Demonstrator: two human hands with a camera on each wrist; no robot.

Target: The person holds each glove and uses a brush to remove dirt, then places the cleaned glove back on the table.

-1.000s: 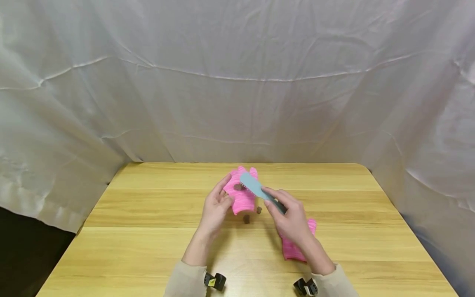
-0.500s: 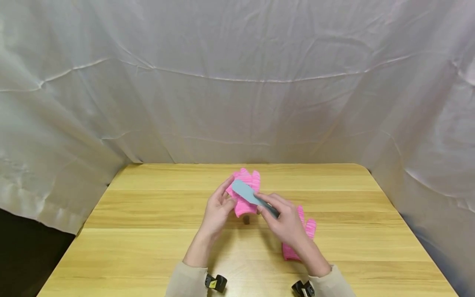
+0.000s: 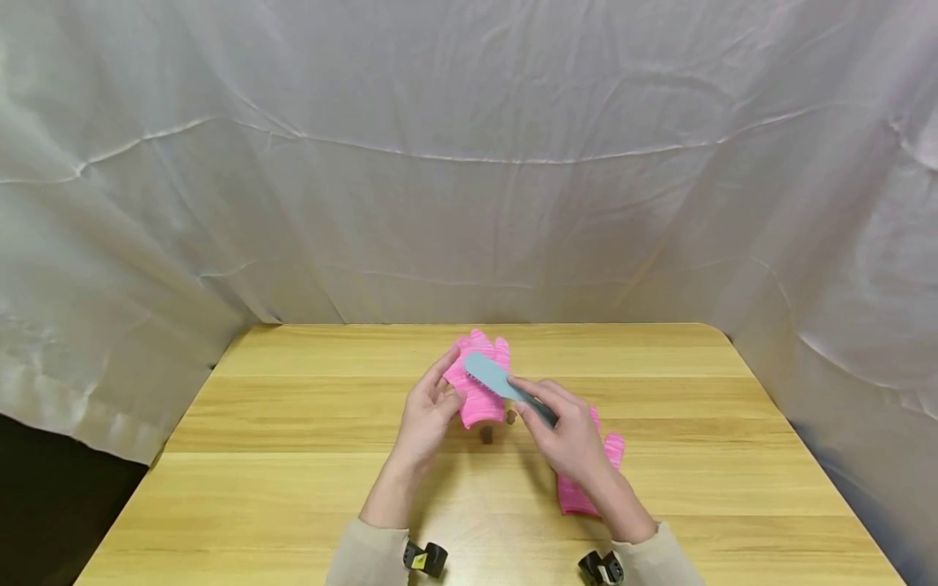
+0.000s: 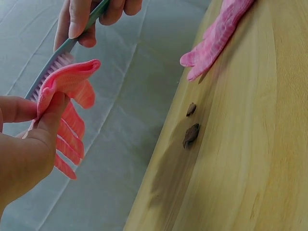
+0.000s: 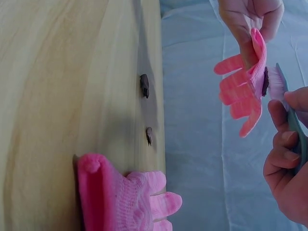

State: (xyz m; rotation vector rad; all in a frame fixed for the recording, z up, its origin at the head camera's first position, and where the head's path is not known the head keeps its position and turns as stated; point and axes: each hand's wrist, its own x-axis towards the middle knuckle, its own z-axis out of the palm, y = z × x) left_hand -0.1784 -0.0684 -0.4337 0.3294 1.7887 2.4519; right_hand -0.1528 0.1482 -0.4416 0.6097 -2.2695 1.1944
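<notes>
In the head view my left hand holds up a pink knitted glove by its side edge, thumb in front. The left wrist view shows thumb and fingers pinching the fabric. My right hand grips the dark handle of a light-blue brush, its bristles facing the glove. A dark brown clump lies between glove and bristles in the right wrist view; the brush hides it in the head view. Beneath my right forearm a second pink glove lies on the table, partly covered.
Two small brown clumps, one nearer and one by the glove's cuff, lie on the wooden table. A grey cloth curtain hangs behind the table and along its sides.
The brush has swept down and left over the glove, then slightly back up and right. The brown patch visible on the glove a second ago is now behind the brush in the head view.
</notes>
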